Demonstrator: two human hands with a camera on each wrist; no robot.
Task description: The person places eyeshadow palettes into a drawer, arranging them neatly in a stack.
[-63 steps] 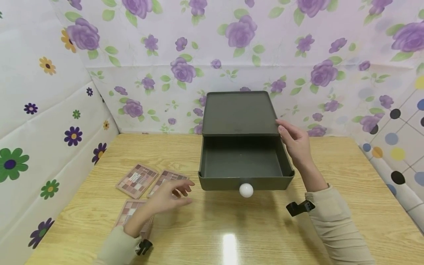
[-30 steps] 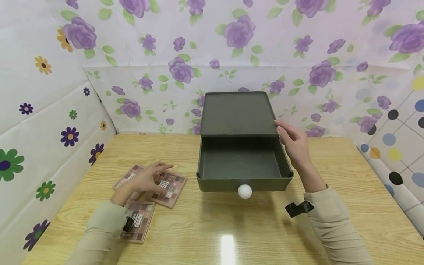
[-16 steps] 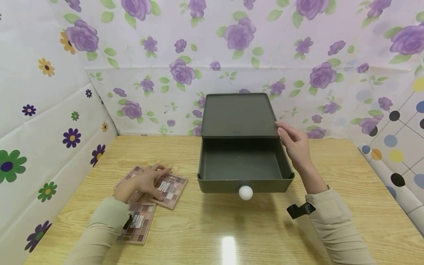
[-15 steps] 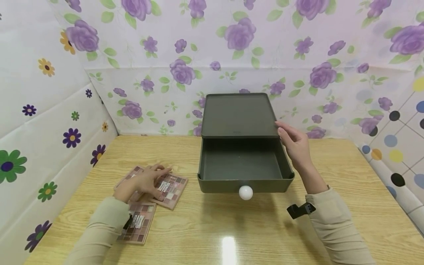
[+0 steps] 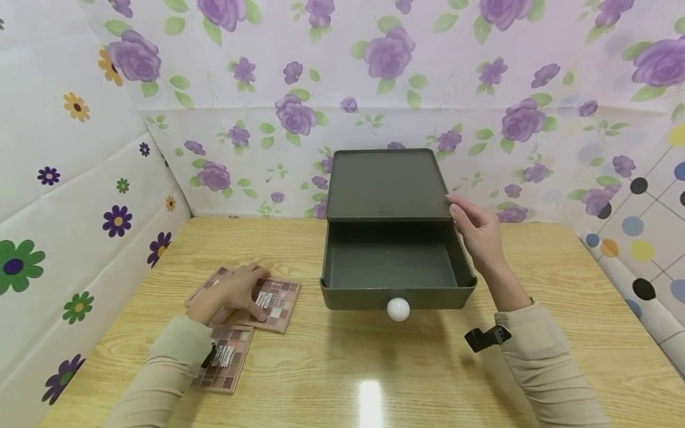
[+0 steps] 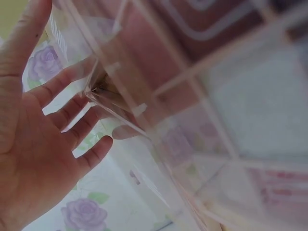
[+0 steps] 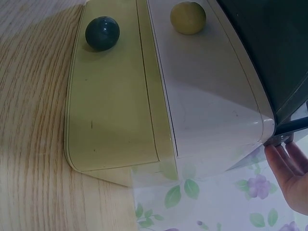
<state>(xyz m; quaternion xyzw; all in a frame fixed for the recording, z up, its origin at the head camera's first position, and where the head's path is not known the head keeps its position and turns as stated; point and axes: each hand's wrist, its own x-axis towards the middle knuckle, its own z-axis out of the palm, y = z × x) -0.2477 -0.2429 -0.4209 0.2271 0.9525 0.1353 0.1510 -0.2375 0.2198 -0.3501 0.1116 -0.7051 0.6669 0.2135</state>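
Observation:
My left hand [image 5: 238, 289] grips a pinkish eyeshadow palette [image 5: 280, 300] lying on the table, thumb at its near edge and fingertips at its far edge. A second palette [image 5: 226, 364], lettered BACK, lies nearer me under the wrist; a third palette [image 5: 218, 274] is mostly hidden by the hand. In the left wrist view a clear-lidded palette [image 6: 192, 86] fills the right side, close to the lens. My right hand [image 5: 480, 235] touches the right edge of a dark grey drawer box [image 5: 387, 184] with nearly straight fingers. Its top drawer [image 5: 396, 297], with a white knob [image 5: 398, 309], stands pulled out and bare inside.
The right wrist view shows a white drawer [image 7: 207, 96] with a yellow knob [image 7: 188, 18] and a yellow drawer [image 7: 113, 106] with a dark knob [image 7: 102, 33] below the grey one. Flowered cloth [image 5: 257, 142] hangs behind the wooden table [image 5: 342, 368].
My left hand has come back left from beside the drawer onto the palette, which has since turned slightly. My right hand stays at the box edge, and the drawer has not moved.

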